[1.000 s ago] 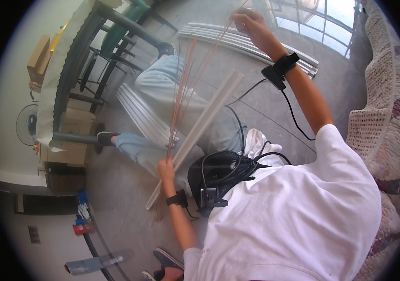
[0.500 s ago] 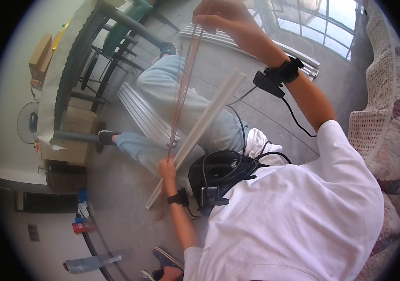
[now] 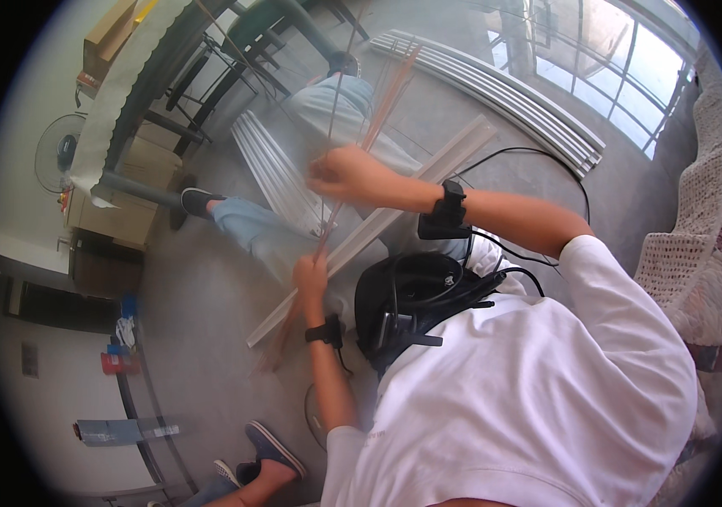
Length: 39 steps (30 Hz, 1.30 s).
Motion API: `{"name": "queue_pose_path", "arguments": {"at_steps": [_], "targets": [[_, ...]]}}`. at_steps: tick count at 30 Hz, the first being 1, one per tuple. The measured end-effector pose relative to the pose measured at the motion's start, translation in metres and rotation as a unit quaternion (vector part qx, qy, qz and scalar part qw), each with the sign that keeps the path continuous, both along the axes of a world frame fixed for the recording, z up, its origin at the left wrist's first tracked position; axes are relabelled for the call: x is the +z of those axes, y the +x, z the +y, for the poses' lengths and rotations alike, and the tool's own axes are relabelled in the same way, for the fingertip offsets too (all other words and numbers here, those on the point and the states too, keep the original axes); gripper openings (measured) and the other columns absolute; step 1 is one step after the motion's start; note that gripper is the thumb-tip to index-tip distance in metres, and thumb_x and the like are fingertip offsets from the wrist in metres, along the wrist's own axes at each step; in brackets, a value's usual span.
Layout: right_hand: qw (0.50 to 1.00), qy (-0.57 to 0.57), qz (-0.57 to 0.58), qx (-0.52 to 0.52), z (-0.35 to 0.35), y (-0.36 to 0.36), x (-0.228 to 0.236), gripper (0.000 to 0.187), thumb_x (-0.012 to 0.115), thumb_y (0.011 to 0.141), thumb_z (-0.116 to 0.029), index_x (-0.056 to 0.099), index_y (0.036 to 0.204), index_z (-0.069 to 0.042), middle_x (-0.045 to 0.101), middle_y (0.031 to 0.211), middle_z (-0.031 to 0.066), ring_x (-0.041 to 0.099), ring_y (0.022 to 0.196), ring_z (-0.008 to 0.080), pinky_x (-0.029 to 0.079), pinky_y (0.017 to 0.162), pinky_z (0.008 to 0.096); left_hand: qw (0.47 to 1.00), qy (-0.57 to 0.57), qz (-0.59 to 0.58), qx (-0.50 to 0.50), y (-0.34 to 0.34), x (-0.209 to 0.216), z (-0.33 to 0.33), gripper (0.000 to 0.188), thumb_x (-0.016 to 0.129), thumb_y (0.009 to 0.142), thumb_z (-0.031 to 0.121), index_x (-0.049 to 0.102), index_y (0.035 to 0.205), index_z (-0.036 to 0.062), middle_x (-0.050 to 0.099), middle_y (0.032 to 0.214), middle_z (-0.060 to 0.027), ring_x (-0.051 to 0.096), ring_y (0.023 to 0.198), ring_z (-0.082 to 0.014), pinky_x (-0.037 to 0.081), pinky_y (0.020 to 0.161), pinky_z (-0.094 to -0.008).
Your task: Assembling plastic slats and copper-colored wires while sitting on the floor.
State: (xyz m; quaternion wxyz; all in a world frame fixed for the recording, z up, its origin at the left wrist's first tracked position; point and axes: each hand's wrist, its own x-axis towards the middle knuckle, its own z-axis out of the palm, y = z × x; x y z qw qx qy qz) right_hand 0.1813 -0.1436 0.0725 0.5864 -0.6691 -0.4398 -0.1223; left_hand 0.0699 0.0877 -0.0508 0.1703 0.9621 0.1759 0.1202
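Note:
My left hand (image 3: 310,277) is closed round a bundle of thin, reddish-brown strands (image 3: 391,100). The strands fan out above the fist, and their other ends hang blurred below it. My right hand (image 3: 346,177) is closed a short way above the left, smeared a little by motion. One thin dark strand (image 3: 337,97) runs up past its fingers; whether it is gripped there is hard to make out. Slanting across my lap, behind the strands, lies a long white plastic channel (image 3: 454,160). A black pouch (image 3: 412,296) with cables sits at my waist.
White strips (image 3: 272,173) lie beside my leg, and more long white strips (image 3: 505,97) rest on the floor beyond. A table leg (image 3: 137,188) stands at left. Another person's shoe (image 3: 276,448) shows at the bottom. A quilted cover (image 3: 716,270) hangs at right.
My right hand has come down from the strands' upper ends to just above my left hand. The bundle's upper ends now spread loosely. My left hand still grips the bundle.

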Motion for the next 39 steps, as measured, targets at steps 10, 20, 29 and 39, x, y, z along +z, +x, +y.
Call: {"name": "queue_pose_path", "arguments": {"at_steps": [10,20,29,39], "targets": [[0.969,-0.146,0.115,0.162,0.044,-0.002,-0.043,0.023,0.058,0.083,-0.018,0.063,0.071,0.001,0.061,0.060,0.0108,0.064,0.060,0.0223,0.050,0.058,0.0335,0.999,-0.017,-0.031,-0.012,-0.003,0.000,-0.002,0.040,0.059,0.084,0.039,0.070,0.082,0.0012,0.062,0.072,-0.0234,0.061,0.072,-0.0425,0.045,0.066,-0.0491],[0.952,-0.195,0.077,0.221,-0.027,0.047,0.039,0.025,0.053,0.086,-0.015,0.064,0.072,0.003,0.064,0.063,0.0053,0.062,0.055,0.0103,0.048,0.050,0.0242,0.998,-0.034,-0.042,0.009,-0.007,0.008,-0.010,0.038,0.057,0.084,0.039,0.071,0.088,0.0030,0.062,0.075,-0.0242,0.062,0.077,-0.0417,0.046,0.069,-0.0460],[0.964,-0.200,0.065,0.164,-0.111,0.061,0.117,0.024,0.051,0.084,-0.013,0.063,0.071,0.003,0.052,0.054,0.0025,0.043,0.041,0.0069,0.034,0.041,0.0221,0.998,-0.033,-0.045,-0.001,-0.006,0.013,-0.014,0.044,0.057,0.084,0.042,0.065,0.074,-0.0006,0.058,0.066,-0.0243,0.059,0.069,-0.0431,0.043,0.062,-0.0471],[0.958,-0.238,0.032,0.158,-0.141,0.063,0.193,0.024,0.056,0.090,-0.013,0.066,0.077,0.004,0.058,0.058,0.0027,0.050,0.047,0.0072,0.039,0.041,0.0208,0.999,-0.028,-0.031,0.006,-0.008,0.014,-0.012,0.040,0.056,0.083,0.039,0.068,0.079,0.0006,0.061,0.070,-0.0235,0.060,0.072,-0.0438,0.044,0.065,-0.0476]]}}
